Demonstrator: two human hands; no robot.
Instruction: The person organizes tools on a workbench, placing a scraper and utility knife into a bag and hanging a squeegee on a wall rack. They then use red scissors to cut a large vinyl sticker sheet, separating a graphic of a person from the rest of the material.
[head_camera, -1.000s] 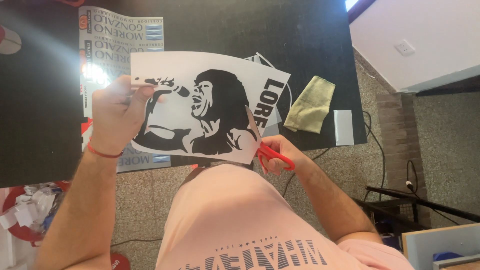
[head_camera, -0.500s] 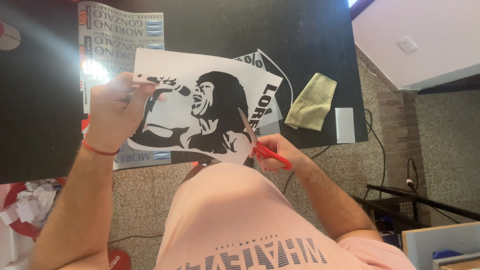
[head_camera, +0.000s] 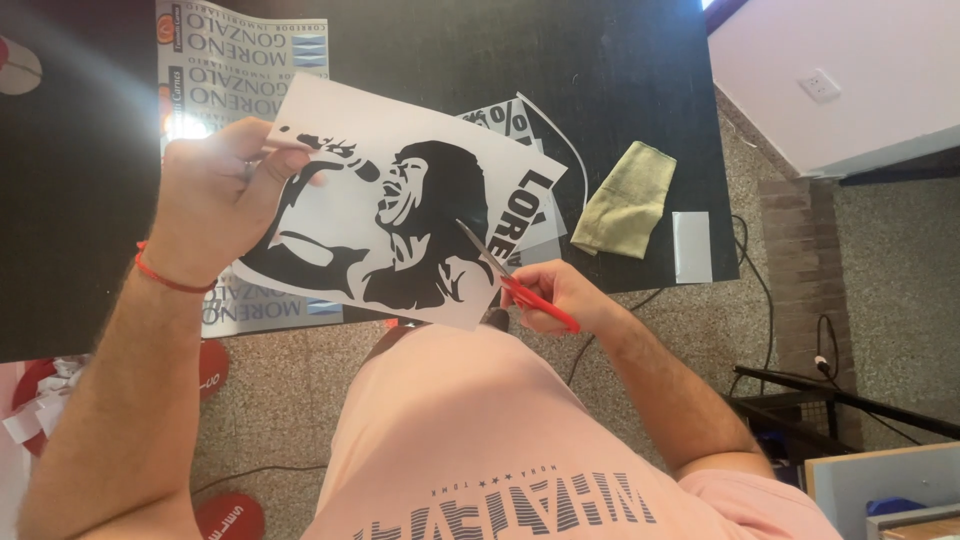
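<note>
Head view, left hand (head_camera: 215, 200) fingers pinching black-and-white print (head_camera: 400, 215), right hand (head_camera: 555, 297) gripping red scissors (head_camera: 520, 285).

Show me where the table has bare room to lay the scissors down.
Bare table lies beyond the yellow cloth, toward the far edge. Another dark stretch lies left of the left hand. The middle is crowded: the printed sheet, the lettered sheets, and scissors in the right hand.

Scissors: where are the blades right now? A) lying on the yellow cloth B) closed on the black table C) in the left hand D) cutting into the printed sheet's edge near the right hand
D: the right hand holds the red-handled scissors with the blades at the edge of the printed sheet, which the left hand holds up; the yellow cloth lies apart on the table.
</note>
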